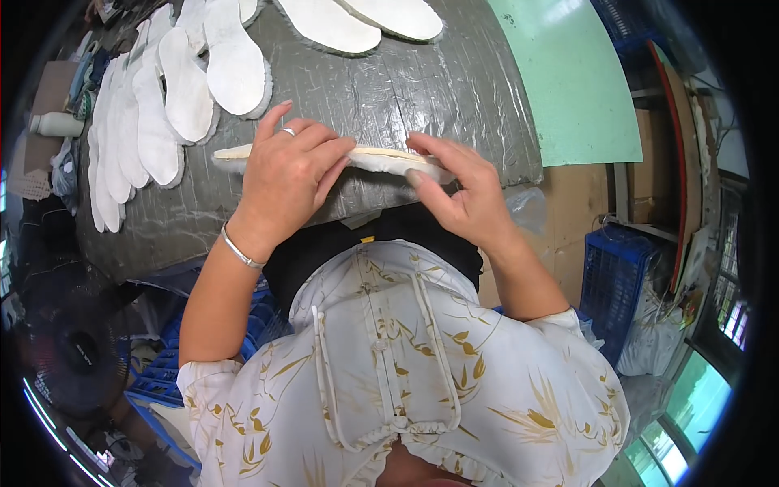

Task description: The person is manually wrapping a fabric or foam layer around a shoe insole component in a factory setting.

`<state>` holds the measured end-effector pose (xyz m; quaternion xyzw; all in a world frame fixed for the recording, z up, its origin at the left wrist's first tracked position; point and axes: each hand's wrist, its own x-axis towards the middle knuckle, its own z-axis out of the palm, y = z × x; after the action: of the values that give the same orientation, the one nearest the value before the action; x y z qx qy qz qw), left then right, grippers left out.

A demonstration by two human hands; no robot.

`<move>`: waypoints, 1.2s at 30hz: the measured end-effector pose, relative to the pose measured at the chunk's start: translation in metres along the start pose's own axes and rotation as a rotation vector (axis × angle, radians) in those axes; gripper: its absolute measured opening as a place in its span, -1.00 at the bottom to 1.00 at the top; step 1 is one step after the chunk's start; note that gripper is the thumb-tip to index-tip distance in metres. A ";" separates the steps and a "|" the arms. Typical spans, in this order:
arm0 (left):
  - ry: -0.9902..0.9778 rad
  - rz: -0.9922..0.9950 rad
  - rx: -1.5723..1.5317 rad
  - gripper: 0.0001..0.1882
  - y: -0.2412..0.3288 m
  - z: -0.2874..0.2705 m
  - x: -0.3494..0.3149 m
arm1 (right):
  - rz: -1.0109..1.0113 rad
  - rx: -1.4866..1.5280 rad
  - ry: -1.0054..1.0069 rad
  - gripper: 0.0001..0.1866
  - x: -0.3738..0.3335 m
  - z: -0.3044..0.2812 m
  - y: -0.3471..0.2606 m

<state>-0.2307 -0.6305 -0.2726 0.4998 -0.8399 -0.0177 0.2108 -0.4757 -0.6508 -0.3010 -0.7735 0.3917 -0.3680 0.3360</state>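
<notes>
Left hand (296, 166) pinching the insole (381, 161), right hand (458, 183) gripping its end, by the near edge of the bench (324, 101)! More insoles (182, 81) line the bench's left.

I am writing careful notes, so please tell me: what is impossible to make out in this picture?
Head view: part of the held insole, hidden by the left fingers; its right end, by the right fingers.
Head view: far ends of the two insoles at top centre, cut off by the upper edge.
Head view: blades of the fan, too dark and blurred.
</notes>
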 end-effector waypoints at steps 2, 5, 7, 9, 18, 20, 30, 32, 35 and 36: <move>-0.006 0.000 0.006 -0.88 0.000 0.000 0.002 | -0.050 -0.062 -0.014 -0.64 0.008 0.003 -0.003; -0.012 0.004 0.012 -0.88 -0.001 0.000 0.005 | -0.196 -0.216 0.011 -0.72 0.015 0.015 0.004; -0.029 -0.001 -0.007 -0.89 -0.001 0.000 0.006 | -0.203 -0.235 0.020 -0.83 0.014 0.019 0.009; -0.043 -0.010 -0.021 -0.90 -0.002 0.000 0.006 | -0.242 -0.254 0.028 -0.87 0.014 0.020 0.011; -0.052 0.009 -0.028 -0.89 -0.007 0.001 0.006 | -0.156 -0.231 -0.055 -0.74 0.017 0.015 0.007; -0.022 0.026 -0.037 -0.88 -0.007 0.002 0.004 | -0.164 -0.224 -0.044 -0.69 0.019 0.014 -0.001; -0.048 -0.014 -0.059 -0.72 -0.009 -0.015 -0.003 | -0.333 -0.326 0.044 -0.92 0.030 0.033 0.003; -0.046 -0.061 -0.057 -0.57 -0.020 -0.023 -0.012 | -0.327 -0.325 0.037 -0.92 0.030 0.033 0.005; 0.009 -0.160 -0.117 -0.59 -0.038 -0.026 -0.030 | -0.274 -0.346 -0.022 -0.92 0.031 0.033 0.004; 0.022 -0.176 -0.133 -0.63 -0.046 -0.024 -0.035 | -0.255 -0.349 -0.039 -0.91 0.031 0.031 0.003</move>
<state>-0.1693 -0.6191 -0.2733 0.5567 -0.7874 -0.0862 0.2502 -0.4377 -0.6711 -0.3094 -0.8702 0.3420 -0.3189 0.1553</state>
